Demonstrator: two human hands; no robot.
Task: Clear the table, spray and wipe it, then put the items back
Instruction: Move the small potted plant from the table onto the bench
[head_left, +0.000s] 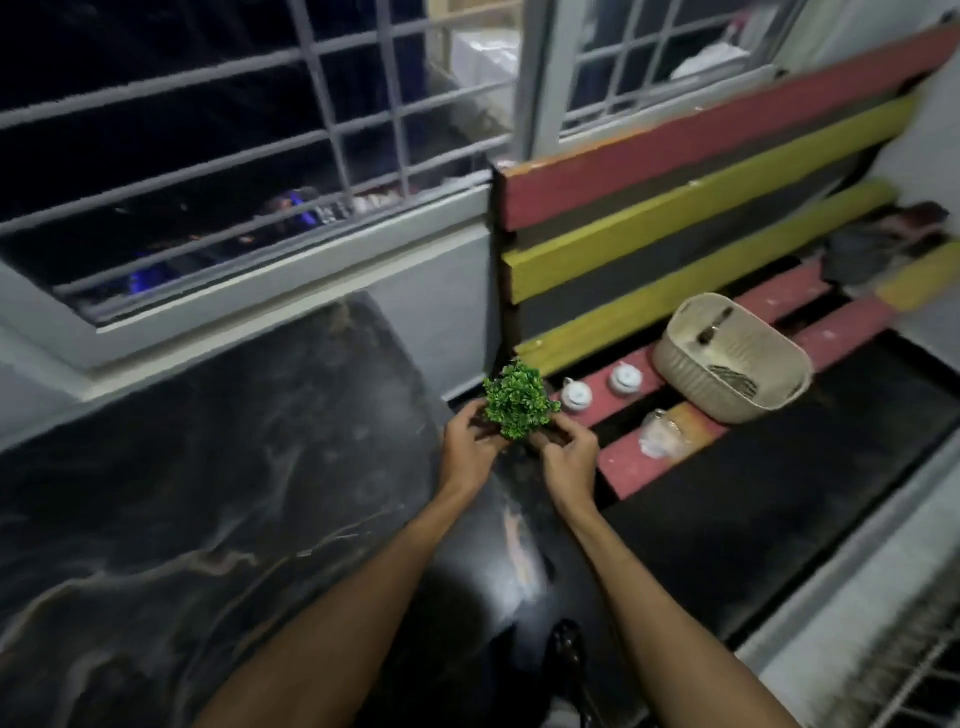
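Two hands curl round the dark base of the small green plant (514, 400), left hand (470, 435) and right hand (570, 458) on either side, at the far right corner of the glossy black marble table (208, 493). It is best kept upright and set flat on a slat of the painted bench (675, 208), away from its gaps and the white jars (575, 396). A barred window (218, 156) lines the far left wall.

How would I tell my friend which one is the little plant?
Find the red-and-yellow bench beside the black marble table. At its near end, the left hand and right hand hold the small plant. It is the only bright green, bushy thing, beside two little white pots.
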